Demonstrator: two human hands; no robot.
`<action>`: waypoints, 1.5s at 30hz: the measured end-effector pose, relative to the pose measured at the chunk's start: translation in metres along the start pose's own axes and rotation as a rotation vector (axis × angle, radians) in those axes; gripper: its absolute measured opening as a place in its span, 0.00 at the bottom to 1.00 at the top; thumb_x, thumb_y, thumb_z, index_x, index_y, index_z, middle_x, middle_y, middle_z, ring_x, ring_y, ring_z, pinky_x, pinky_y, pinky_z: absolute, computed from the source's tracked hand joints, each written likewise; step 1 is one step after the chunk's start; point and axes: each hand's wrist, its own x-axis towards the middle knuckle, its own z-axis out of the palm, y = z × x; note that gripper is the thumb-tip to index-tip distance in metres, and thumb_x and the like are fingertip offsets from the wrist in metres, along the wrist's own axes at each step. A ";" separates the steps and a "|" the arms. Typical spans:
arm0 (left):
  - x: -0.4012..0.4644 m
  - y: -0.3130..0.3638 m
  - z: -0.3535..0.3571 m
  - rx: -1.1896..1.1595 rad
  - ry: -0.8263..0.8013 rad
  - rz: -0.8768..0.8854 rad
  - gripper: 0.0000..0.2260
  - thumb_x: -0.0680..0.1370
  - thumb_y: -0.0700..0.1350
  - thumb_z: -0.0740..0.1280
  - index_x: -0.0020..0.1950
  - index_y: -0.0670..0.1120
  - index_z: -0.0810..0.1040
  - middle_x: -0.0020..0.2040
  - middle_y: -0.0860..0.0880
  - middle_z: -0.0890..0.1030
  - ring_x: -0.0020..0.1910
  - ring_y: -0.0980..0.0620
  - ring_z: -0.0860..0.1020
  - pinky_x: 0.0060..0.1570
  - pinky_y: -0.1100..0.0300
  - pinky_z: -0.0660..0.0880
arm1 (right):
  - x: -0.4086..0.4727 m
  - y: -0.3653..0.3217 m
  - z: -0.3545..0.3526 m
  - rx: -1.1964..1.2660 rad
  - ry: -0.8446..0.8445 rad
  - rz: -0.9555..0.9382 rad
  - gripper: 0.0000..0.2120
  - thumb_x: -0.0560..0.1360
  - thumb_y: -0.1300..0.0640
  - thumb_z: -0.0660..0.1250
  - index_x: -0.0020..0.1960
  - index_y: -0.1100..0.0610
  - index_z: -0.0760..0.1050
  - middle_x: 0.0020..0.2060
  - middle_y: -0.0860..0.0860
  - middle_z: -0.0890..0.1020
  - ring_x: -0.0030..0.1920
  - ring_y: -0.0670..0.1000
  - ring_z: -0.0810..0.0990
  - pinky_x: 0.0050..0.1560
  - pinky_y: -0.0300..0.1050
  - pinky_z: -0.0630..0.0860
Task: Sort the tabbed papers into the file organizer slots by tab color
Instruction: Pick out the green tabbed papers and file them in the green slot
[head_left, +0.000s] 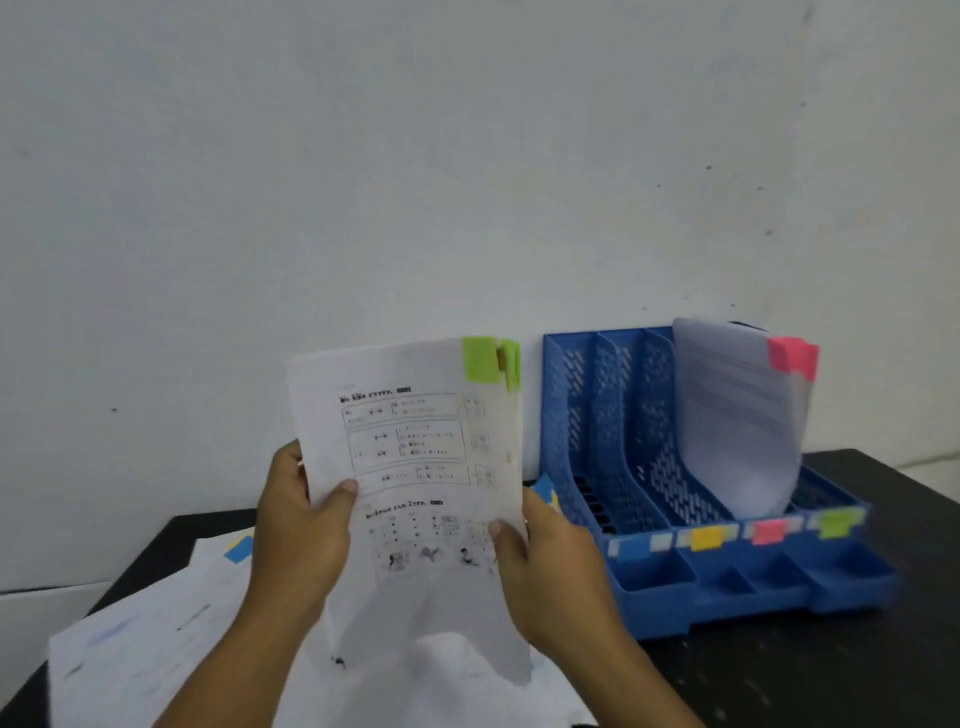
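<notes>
Currently, organizer (649, 582): blue plastic, perforated dividers, standing on the dark surface (831, 675) against a white wall (363, 156). Its front ledge carries blue, yellow, pink and green labels in that order from the left. Pink-tabbed papers (737, 415): upright and curved in the organizer's slot behind the pink label. Green-tabbed papers (415, 441): held upright in the air just left of the organizer, green tabs at their top right corner. Left hand (301, 525): grip clamped on the papers' left edge, thumb on the printed face. Right hand (550, 566): grip clamped on their right edge, nearest the organizer. Loose sheets (156, 649): scattered flat on the surface left of the organizer, one blue tab showing.
</notes>
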 end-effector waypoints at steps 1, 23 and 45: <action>0.002 0.002 0.005 0.026 -0.017 0.012 0.18 0.77 0.35 0.67 0.59 0.54 0.70 0.50 0.56 0.79 0.50 0.52 0.79 0.45 0.60 0.74 | 0.001 0.003 -0.006 0.020 0.012 -0.007 0.10 0.81 0.51 0.60 0.61 0.45 0.73 0.51 0.43 0.82 0.47 0.46 0.79 0.48 0.42 0.78; -0.050 0.023 0.191 0.103 -0.476 0.271 0.14 0.76 0.45 0.69 0.59 0.57 0.74 0.55 0.56 0.77 0.54 0.59 0.75 0.50 0.65 0.71 | -0.009 0.088 -0.204 0.427 0.800 0.032 0.08 0.80 0.55 0.62 0.49 0.46 0.78 0.42 0.40 0.84 0.42 0.43 0.83 0.38 0.41 0.80; -0.093 -0.006 0.327 0.447 -0.771 0.541 0.17 0.76 0.48 0.67 0.65 0.52 0.74 0.63 0.55 0.74 0.62 0.54 0.69 0.61 0.62 0.64 | 0.033 0.179 -0.322 0.151 1.185 0.115 0.05 0.81 0.54 0.59 0.52 0.49 0.74 0.43 0.45 0.80 0.45 0.49 0.80 0.45 0.49 0.80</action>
